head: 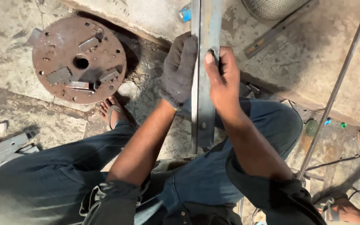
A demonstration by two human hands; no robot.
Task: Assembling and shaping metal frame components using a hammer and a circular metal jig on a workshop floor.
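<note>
Left hand, in a dark glove, and bare right hand: both clamped on a long steel angle bar, held upright between the knees. Bar unmarked and uncut; no finished work visible. Rusty round plate on cracked concrete floor. Thin rod leaning at right.

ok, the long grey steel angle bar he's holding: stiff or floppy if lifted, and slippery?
The long grey steel angle bar looks rigid: it runs straight past the knee with no visible sag. Probably heavy for its width, being bare metal. The smooth faces may slide, but the gloved left hand and bare right hand both clasp it, so grip seems adequate.
</note>
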